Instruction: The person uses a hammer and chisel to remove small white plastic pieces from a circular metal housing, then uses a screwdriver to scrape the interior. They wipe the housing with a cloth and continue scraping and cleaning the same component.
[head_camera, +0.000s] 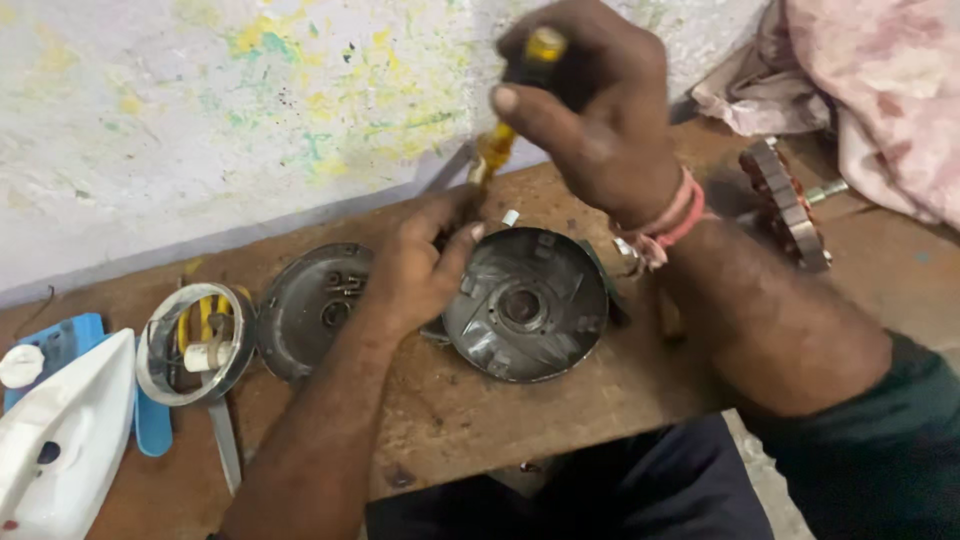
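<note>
White iron (60, 440) at far left, then a steel ring (193, 343) and a grey cover plate (312, 310), all lying on the wooden bench (470, 420). Left hand (425, 265) half closed, fingers pressed on the rim of the round motor housing (527, 305) at bench centre; right hand (590, 105) fisted round a yellow-handled screwdriver (510, 110), tip hidden at the housing's upper-left edge. Judged best practice: hold the housing flat, keep the driver upright and fully seated; finned rotor (790, 205) and pink cloth (870, 80) lie at right.
</note>
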